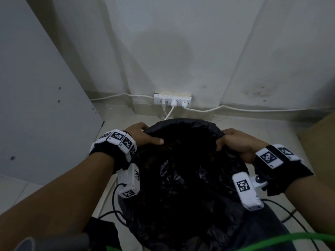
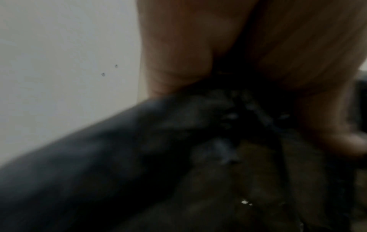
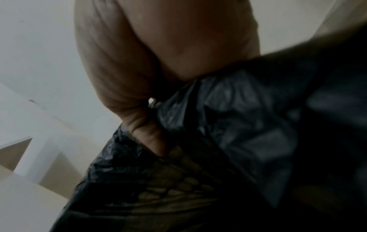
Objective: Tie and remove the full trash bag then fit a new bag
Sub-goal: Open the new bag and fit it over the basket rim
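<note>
On the floor (image 1: 116, 122), in the corner below the white three-socket wall outlet (image 1: 172, 99), stands one crumpled black plastic trash bag (image 1: 183, 178), mouth open and facing up; whether a bin sits under it cannot be told from the head view, though a woven brownish surface shows beneath the plastic in the right wrist view.

At the left edge of the mouth, the left hand (image 1: 143, 135) grips the rim: its thumb lies over the inside of the plastic and its fingers (image 1: 140, 126) curl round the outside, pinching a fold of film between them. The left wrist view confirms bunched black plastic (image 2: 178, 119) caught in the palm.

At the right edge, the right hand (image 1: 235, 142) holds the opposite side of the rim in the same way, fingers (image 1: 220, 144) curled down over the plastic and clamping it. The right wrist view shows the film (image 3: 228, 109) gathered just under the thumb.

The relation that matters is this: the two grips sit on opposite sides of the opening, well apart, with the open mouth stretched between them along a left-to-right line. Neither hand looks clearly nearer the centre. The bag's body hangs straight below both sets of fingers. My judgement is that tying calls for bringing the two held sides together over the middle.

Counted: one bag, two hands, one outlet with three white plugs and cables (image 1: 235, 109), one green cable (image 1: 272, 238) at the lower right.
</note>
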